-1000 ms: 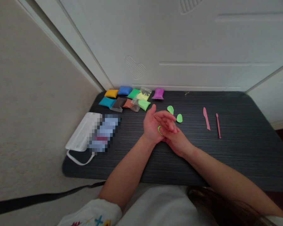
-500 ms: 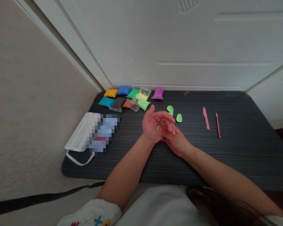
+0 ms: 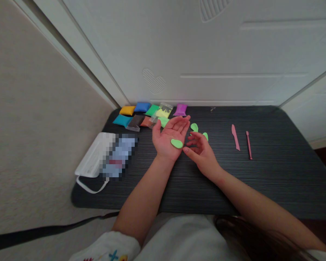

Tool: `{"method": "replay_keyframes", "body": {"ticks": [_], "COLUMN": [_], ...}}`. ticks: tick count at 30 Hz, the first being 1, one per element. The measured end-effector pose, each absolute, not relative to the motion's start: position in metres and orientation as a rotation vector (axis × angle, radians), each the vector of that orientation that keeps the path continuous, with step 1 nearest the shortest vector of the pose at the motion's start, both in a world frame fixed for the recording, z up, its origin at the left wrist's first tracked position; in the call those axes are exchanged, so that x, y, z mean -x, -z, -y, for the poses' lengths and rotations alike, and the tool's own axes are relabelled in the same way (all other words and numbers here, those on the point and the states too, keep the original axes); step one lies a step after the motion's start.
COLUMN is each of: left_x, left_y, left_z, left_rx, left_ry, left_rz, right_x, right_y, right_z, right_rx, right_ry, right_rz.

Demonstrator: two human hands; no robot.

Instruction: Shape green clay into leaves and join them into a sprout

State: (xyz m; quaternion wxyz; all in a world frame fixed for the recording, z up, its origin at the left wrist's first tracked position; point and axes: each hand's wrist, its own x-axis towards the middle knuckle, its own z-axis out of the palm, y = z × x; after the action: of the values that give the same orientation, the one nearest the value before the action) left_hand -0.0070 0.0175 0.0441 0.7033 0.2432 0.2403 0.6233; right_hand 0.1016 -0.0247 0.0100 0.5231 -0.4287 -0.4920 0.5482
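My left hand (image 3: 168,137) lies palm up over the black table (image 3: 274,170), fingers stretched out. A flat green clay piece (image 3: 176,143) rests on its palm. My right hand (image 3: 199,150) hovers just to the right of it, fingers loosely spread and holding nothing. Two more green clay pieces lie on the table beyond my right hand, one (image 3: 194,127) further back and one (image 3: 205,136) partly hidden by my fingers.
Several coloured clay packets (image 3: 142,113) sit at the table's back left, a purple one (image 3: 180,109) apart. A white case (image 3: 96,154) lies at the left. A pink clay knife (image 3: 235,137) and a pink stick tool (image 3: 248,144) lie at the right. A white door stands behind.
My hands were pressed together on the green clay. Now they have come apart, the left palm has opened upward with the flattened clay on it, and the right hand has drawn off to the right.
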Motion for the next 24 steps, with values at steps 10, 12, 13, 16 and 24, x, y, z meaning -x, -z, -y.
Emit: {"method": "replay_keyframes", "body": {"ticks": [10,12,13,16,24], "left_x": [-0.008,-0.007,-0.006,-0.004,-0.006], "left_y": [-0.045,-0.039,-0.036,-0.026,-0.013], "left_z": [-0.014,-0.018,-0.019,-0.023,-0.025], "left_rx": [-0.620,-0.661,-0.693,-0.813,-1.026], "left_ry": [-1.321,-1.313,-1.314,-1.294,-1.174], "left_rz": [-0.573,-0.651,-0.698,-0.808,-0.896], "right_x": [-0.111,-0.116,-0.120,-0.131,-0.144], "right_y": [-0.018,-0.020,-0.021,-0.023,-0.022], "right_z": [0.024,0.020,0.018,0.010,-0.001], "right_rx": [1.123,1.129,1.137,1.174,1.237], "right_ry": [-0.960,-0.895,-0.852,-0.714,-0.525], "right_rz": [1.603,1.625,1.642,1.677,1.689]}}
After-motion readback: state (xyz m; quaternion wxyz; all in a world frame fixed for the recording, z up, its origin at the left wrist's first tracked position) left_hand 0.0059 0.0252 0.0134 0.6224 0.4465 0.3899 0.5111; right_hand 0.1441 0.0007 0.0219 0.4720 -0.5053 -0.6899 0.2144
